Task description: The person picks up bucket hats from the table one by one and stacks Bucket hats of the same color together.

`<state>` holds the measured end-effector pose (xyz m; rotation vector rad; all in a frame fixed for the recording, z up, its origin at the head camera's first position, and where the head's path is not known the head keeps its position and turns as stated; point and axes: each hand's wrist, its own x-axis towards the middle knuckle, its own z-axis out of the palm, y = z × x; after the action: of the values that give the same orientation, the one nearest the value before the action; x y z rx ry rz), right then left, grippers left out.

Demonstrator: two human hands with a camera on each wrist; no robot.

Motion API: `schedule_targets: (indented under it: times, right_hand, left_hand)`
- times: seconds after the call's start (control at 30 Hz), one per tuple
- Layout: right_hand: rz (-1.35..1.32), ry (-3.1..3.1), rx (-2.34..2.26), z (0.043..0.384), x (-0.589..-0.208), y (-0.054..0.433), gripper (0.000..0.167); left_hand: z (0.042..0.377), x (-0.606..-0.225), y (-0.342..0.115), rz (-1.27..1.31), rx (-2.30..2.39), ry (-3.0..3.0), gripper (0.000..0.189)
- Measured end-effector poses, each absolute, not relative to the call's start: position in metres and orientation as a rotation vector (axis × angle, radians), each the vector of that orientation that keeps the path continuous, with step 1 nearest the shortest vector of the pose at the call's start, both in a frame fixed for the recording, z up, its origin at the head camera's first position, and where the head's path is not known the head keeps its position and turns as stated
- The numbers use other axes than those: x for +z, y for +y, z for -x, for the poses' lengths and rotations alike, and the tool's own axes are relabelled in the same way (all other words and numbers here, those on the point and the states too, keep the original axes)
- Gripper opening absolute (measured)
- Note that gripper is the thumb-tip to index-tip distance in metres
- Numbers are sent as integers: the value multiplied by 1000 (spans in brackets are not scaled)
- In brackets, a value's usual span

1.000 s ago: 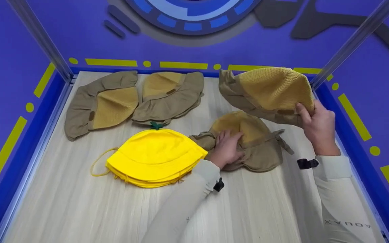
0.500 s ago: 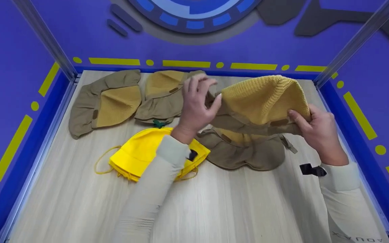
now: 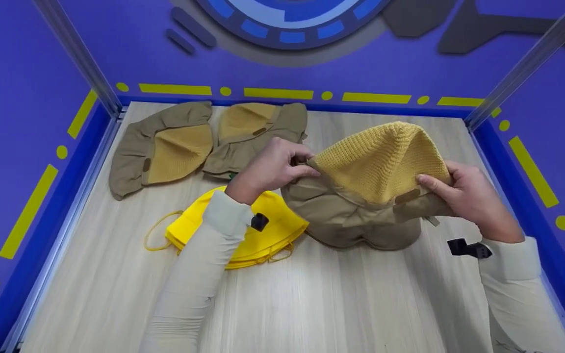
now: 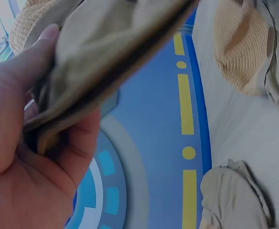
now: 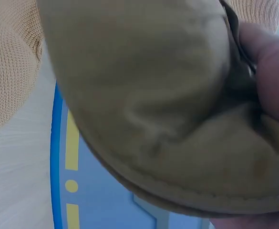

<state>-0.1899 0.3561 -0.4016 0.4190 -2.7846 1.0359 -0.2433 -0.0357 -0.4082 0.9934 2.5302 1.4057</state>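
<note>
A hat (image 3: 380, 166) with a yellow knit crown and khaki brim is held up between both hands at the right of the head view. My left hand (image 3: 275, 164) pinches its left edge; the left wrist view shows the thumb and fingers around the khaki brim (image 4: 96, 57). On the right side, my right hand (image 3: 474, 196) grips the hat beside its small brown label, thumb in front. In the right wrist view the brim (image 5: 144, 105) covers most of that hand. Beneath the held hat lies another khaki hat (image 3: 375, 238), its crown hidden.
Bright yellow hats (image 3: 272, 225) lie stacked at centre, partly behind the left forearm. Two more khaki-and-yellow hats, a left one (image 3: 179, 154) and a middle one (image 3: 248, 120), rest along the back. Blue walls (image 3: 361, 73) enclose the pale wooden table (image 3: 302, 314).
My left hand left the lower hat, rose over the table and took hold of the held hat's left edge. The held hat came lower and nearer, over the lower hat.
</note>
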Motion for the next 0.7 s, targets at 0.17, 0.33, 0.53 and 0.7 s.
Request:
schedule_targets:
  times: [0.17, 0.33, 0.53, 0.7]
  right_hand:
    - [-467, -2842, 1176, 188, -397, 365, 7]
    - [-407, -3000, 1189, 185, -395, 388, 23]
    - [-308, -3086, 1252, 188, -409, 418, 36]
    - [-202, -3036, 1459, 190, -424, 436, 31]
  left_hand:
    - [236, -402, -36, -1046, 1520, 2518, 11]
    - [235, -401, -32, -1033, 1571, 2502, 12]
    - [243, -417, -22, -928, 1610, 2444, 17]
    - [253, -438, -16, -832, 1590, 2444, 17]
